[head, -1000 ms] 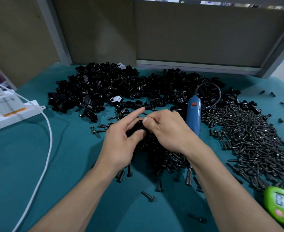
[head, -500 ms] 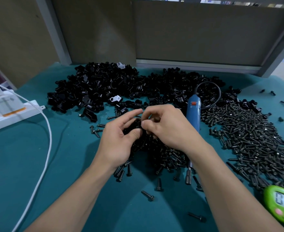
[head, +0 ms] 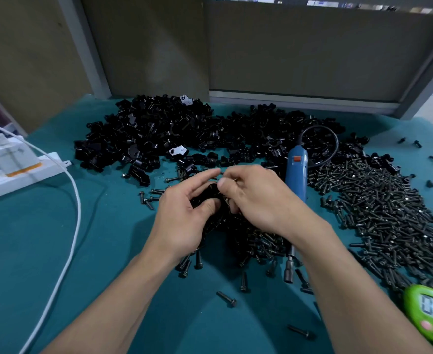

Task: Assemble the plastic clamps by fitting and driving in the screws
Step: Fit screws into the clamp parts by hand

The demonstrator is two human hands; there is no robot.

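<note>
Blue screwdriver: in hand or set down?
Set down. The screwdriver lies flat on the mat under the right wrist; left hand and right hand hold a clamp.

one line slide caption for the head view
The left hand and right hand grip a black clamp over a teal mat, amid clamp parts, screws and a blue screwdriver.

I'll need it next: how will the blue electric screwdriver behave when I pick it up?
The blue electric screwdriver looks stiff and probably top-heavy, its body thicker than its tip. Its looped black cord may tug. Lying across loose screws, it could roll when nudged.
</note>
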